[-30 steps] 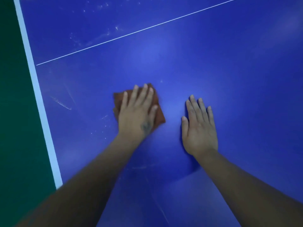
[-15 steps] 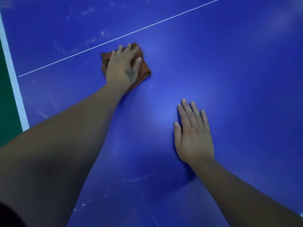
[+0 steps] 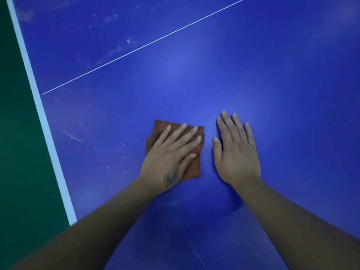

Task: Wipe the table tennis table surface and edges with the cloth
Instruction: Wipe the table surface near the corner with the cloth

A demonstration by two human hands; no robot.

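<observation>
The blue table tennis table (image 3: 253, 75) fills most of the view. A folded brown cloth (image 3: 195, 162) lies flat on it near the middle. My left hand (image 3: 171, 158) presses down on the cloth with fingers spread, covering most of it. My right hand (image 3: 235, 151) rests flat on the bare blue surface just right of the cloth, holding nothing. A thin white centre line (image 3: 148, 45) runs diagonally across the top. White dusty smears (image 3: 116, 49) show near that line and left of the cloth.
The table's white edge stripe (image 3: 41, 112) runs down the left side. Beyond it is green floor (image 3: 17, 152).
My left hand pushed the cloth far up to the white centre line, then pulled it back toward me beside my right hand. My right hand stayed planted on the table.
</observation>
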